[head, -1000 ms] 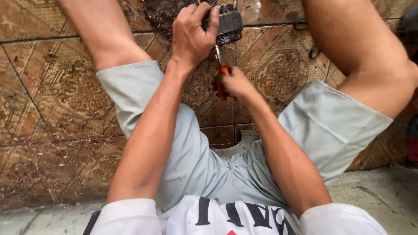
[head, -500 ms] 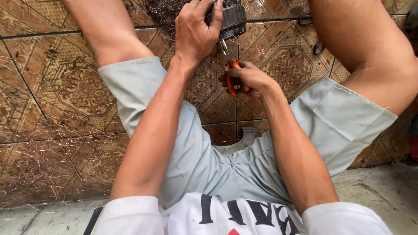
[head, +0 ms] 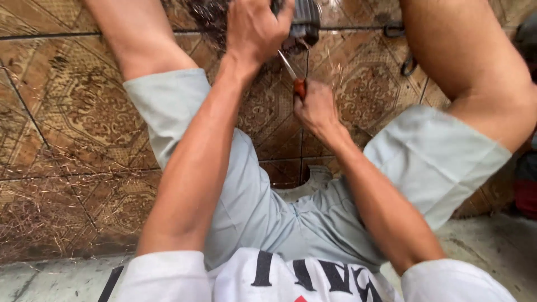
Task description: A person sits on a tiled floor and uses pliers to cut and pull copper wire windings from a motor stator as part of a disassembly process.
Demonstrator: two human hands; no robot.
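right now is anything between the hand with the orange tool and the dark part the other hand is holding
Nothing visible stands between them. The right hand holds an orange-handled tool whose metal tips already reach up to the dark part clasped by the left hand. Only patterned floor tile lies beneath.

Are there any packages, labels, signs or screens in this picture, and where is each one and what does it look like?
No packages, signs or screens show.
Shirt print: bottom centre, on the person's white shirt; large dark block lettering with a small red mark below.
Nothing like a label shows on the dark object in the left hand or on the orange-handled tool in the right hand.
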